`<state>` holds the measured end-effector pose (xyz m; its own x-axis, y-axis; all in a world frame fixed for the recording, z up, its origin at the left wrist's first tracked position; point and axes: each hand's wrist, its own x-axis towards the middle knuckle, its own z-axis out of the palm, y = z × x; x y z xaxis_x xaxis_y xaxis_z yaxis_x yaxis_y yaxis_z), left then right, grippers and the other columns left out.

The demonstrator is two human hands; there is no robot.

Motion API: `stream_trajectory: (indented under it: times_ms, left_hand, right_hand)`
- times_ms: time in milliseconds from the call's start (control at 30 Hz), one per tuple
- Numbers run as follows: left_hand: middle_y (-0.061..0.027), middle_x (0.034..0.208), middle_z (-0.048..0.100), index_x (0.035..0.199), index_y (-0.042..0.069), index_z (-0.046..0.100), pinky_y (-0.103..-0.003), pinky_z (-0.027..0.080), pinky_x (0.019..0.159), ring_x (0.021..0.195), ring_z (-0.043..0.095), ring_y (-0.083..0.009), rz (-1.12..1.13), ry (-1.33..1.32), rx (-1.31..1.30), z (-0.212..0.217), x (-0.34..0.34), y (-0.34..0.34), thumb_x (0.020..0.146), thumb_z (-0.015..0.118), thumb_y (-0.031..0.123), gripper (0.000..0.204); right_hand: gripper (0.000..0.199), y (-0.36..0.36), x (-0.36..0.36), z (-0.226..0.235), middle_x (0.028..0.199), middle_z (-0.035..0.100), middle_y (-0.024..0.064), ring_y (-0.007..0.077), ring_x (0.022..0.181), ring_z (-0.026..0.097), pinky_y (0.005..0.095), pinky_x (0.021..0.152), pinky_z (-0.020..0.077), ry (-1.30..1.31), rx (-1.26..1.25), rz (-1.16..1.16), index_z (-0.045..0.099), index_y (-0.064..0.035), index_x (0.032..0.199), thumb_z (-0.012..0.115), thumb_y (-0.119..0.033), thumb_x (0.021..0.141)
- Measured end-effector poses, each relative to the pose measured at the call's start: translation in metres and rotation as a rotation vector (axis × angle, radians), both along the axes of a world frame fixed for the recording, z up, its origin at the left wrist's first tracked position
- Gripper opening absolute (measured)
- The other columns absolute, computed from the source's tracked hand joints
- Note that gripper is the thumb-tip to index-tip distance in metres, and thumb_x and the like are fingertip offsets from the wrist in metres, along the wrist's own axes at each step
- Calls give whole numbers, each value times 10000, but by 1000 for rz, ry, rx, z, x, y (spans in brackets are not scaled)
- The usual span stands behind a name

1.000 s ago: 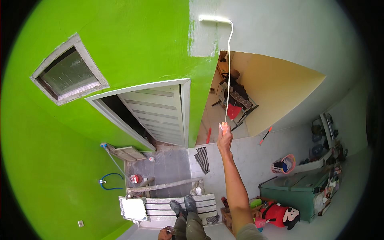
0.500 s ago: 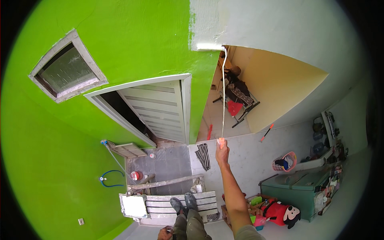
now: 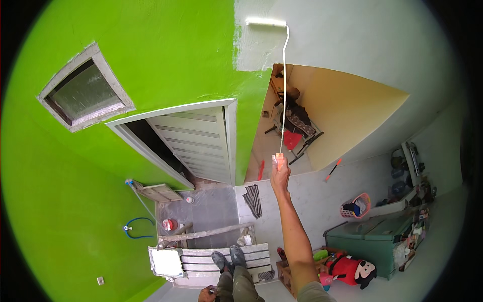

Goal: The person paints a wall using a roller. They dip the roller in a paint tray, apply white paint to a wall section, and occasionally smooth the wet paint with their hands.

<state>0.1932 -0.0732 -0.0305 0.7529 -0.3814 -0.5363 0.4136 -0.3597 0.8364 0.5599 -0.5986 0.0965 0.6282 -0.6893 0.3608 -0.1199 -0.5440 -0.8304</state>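
Observation:
My right hand (image 3: pixel 280 175) is closed around the orange handle of a long-framed paint roller (image 3: pixel 285 90), arm stretched forward. The white roller sleeve (image 3: pixel 265 21) lies against the wall above the doorway-like opening, just right of where the green paint (image 3: pixel 176 45) meets the white paint (image 3: pixel 254 50). Low by my leg, my left hand (image 3: pixel 206 294) is curled with something small and dark at its fingers, too unclear to name. My feet stand on a slatted bench (image 3: pixel 201 267). On its left end sits a tray of white paint (image 3: pixel 167 262).
A wooden rail (image 3: pixel 206 233) crosses beyond the bench. To the left are a partly open white door (image 3: pixel 196 136) and a red-and-white can (image 3: pixel 169 224). A striped cloth (image 3: pixel 253 200) lies on the floor. Rightward stand a laundry basket (image 3: pixel 355 206), a green cabinet (image 3: pixel 362 241) and a red plush toy (image 3: pixel 347 268).
The roller has moved up the wall, away from the opening's top edge, and my right hand has risen with it. White paint shows below the sleeve. My left hand stays low.

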Motion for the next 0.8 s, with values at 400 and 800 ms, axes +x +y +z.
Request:
stream_trajectory:
  times_ms: [400,800]
  left_hand:
    - [-70,894,709,1157,76,632,-275,540,580,720,639,-128,-36,-99,-51,24,13,-15,849,654,-32,327]
    - [-124,950,724,1077,54,696,-351,564,730,836,677,-219,-25,-123,80,26,29,-12,886,701,166,221]
  right_hand:
    - [226,38,-61,29,804,663,241,447,766,661,462,653,502,-103,-3,8,550,13,982,632,-198,976]
    - [243,55,-95,-32,823,672,259,462,785,667,475,650,507,68,50,7,563,14,1025,633,-214,976]
